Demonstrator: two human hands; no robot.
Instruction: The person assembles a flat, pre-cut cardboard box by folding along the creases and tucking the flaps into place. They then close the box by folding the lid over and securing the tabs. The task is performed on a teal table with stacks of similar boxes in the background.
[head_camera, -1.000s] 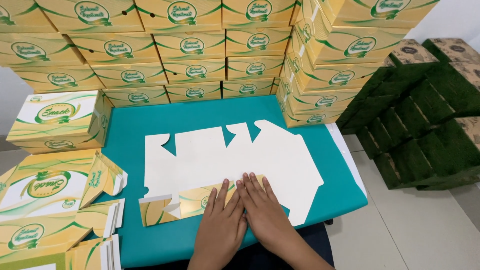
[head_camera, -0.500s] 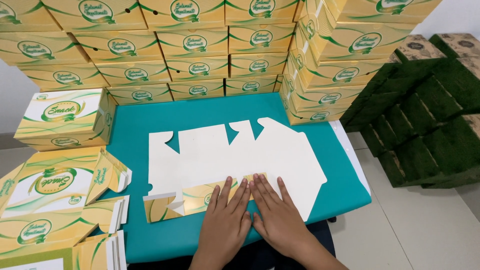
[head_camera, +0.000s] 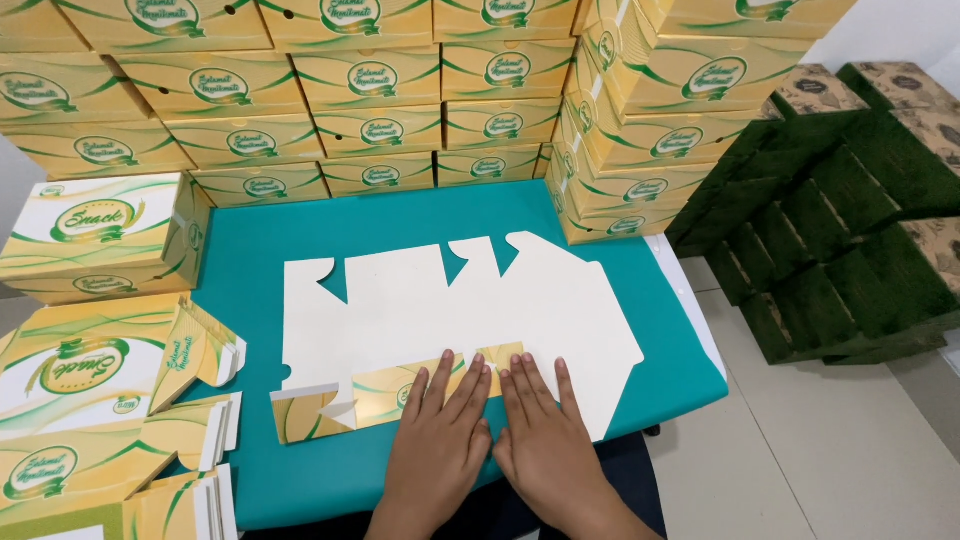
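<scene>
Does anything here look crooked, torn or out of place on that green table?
Nothing looks damaged. The flat white box blank lies whole on the teal table, with both hands, left hand and right hand, pressing its folded near edge. The only untidy bit is the pile of flat printed blanks at the left, fanned out unevenly.

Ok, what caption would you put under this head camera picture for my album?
Left hand and right hand press a folded flap on a flat white box blank on the teal table.
</scene>
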